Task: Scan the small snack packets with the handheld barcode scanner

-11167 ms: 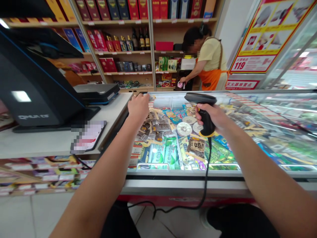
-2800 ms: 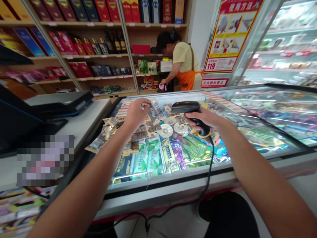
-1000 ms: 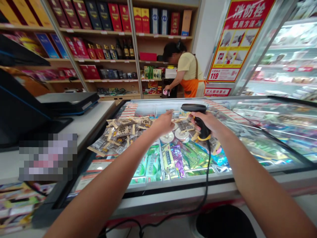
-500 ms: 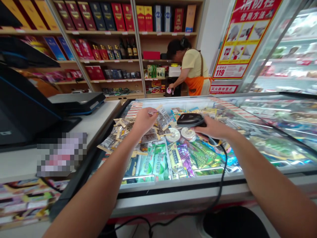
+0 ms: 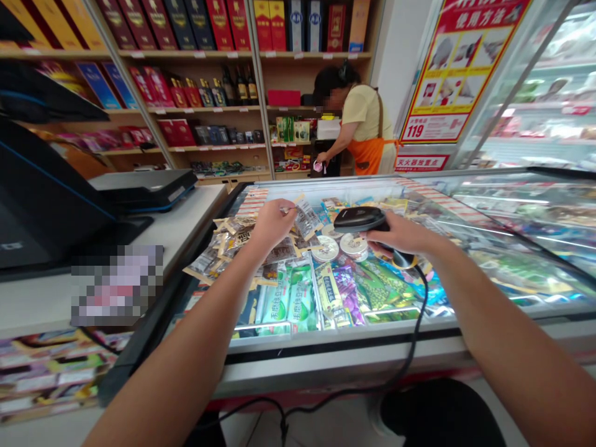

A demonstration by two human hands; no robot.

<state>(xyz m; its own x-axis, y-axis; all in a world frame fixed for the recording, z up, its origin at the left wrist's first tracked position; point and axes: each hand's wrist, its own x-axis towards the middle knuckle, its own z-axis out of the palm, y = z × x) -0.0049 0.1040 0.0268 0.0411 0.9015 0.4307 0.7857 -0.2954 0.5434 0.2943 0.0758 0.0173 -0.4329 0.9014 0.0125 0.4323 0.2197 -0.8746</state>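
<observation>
My left hand [image 5: 272,223] pinches a small clear snack packet [image 5: 306,218] by its top edge above the glass lid of a chest freezer [image 5: 354,338]. My right hand [image 5: 401,234] is wrapped round the handle of a black barcode scanner [image 5: 359,219], whose head points left at the packet. The scanner's black cable [image 5: 410,347] hangs over the freezer's front edge. A heap of similar small packets [image 5: 223,245] lies on the lid to the left of my left hand.
A white counter [image 5: 51,298] on the left carries a black till screen [image 5: 41,198] and a flat black device [image 5: 144,186]. Behind the freezer a person in an orange apron [image 5: 365,124] stands at shelves of boxes and bottles [image 5: 209,74]. A glass-door cooler [image 5: 540,93] stands right.
My left hand reached to the right, then came back holding a packet up. The scanner in my right hand tipped down toward the packet. In the last half second little has moved.
</observation>
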